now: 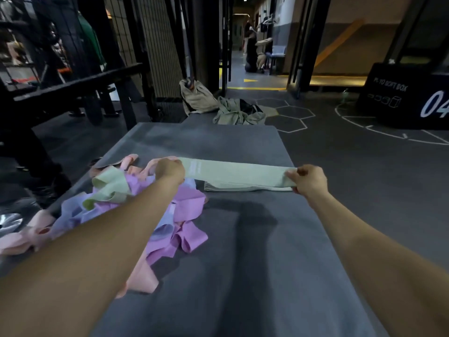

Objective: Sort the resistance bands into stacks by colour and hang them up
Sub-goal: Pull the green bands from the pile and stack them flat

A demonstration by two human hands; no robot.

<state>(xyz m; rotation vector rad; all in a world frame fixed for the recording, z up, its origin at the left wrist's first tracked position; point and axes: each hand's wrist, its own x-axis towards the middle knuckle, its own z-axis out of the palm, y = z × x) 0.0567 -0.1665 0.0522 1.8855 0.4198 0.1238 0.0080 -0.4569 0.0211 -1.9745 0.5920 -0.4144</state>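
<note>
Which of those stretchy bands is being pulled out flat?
The pale green fabric band, held taut between the left hand and right hand above a flat green stack; the pink, purple and lilac bands lie crumpled.

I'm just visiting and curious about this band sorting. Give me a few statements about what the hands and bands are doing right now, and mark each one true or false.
1. Both hands hold one green band stretched between them. True: the left hand grips one end, the right hand the other.
2. A flat green stack lies on the grey mat under the held band. True.
3. The unsorted pile holds only green bands. False: it mixes purple, pink, lavender and green.
4. The unsorted pile lies by the right arm. False: it lies by the left arm.
5. The held band is purple. False: it is pale green.
</note>
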